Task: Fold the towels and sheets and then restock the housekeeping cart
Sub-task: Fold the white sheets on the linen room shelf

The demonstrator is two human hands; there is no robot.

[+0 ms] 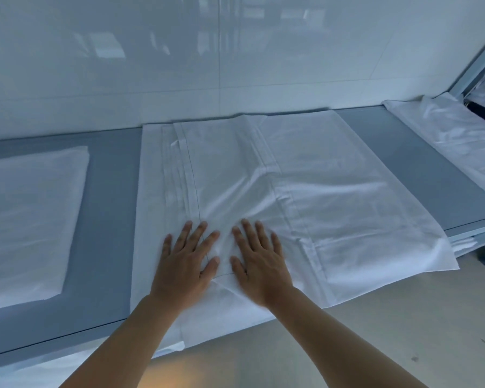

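Grey table [109, 219] bears a white sheet [319, 197]; both hands, left hand [185, 264] and right hand [259, 264], press flat, fingers spread.

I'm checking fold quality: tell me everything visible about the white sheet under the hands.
The sheet is thin white cloth, folded in layers with stitched hem bands, slightly wrinkled. It lies flat on the grey table, its near edge hanging over. The left hand and right hand press flat on it.

Sheet [305, 191] mid-table [109, 219], folded stack [31, 219] left, crumpled linen [454, 130] right (both hands [185, 261] [259, 264] on sheet)
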